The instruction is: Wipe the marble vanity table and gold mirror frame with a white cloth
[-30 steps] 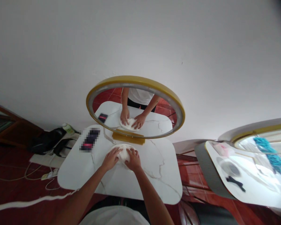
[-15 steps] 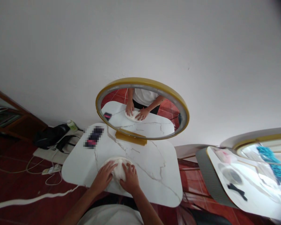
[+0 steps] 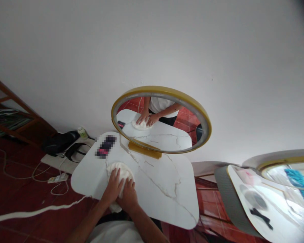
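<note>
Leans over a white, marble-veined worktop with a bare left hand and right hand down on a white cloth. Lays the left hand palm down and open, fingers stretched forward across the fabric. Rests the right hand just beside, likewise open and palm down, fingers slightly bent on top of the cloth, with the thumb hard to make out. Has the cloth spread and creased on the left part of the worktop, toward the near side, with a fold reaching the front edge beneath the hands.

Faces a tilted-looking mirror in a yellow frame, mounted on a yellow base at the far side near the wall, and appears in the glass in a white top. Shares the surface with a pixelated dark-and-pink object near the far left corner, apart from the cloth. Is flanked at left by a white cord above the red tiled floor, a power strip, a black bag and a pale green bottle; at right, across a gap, by a second worktop bearing a black item and another yellow-framed mirror.
</note>
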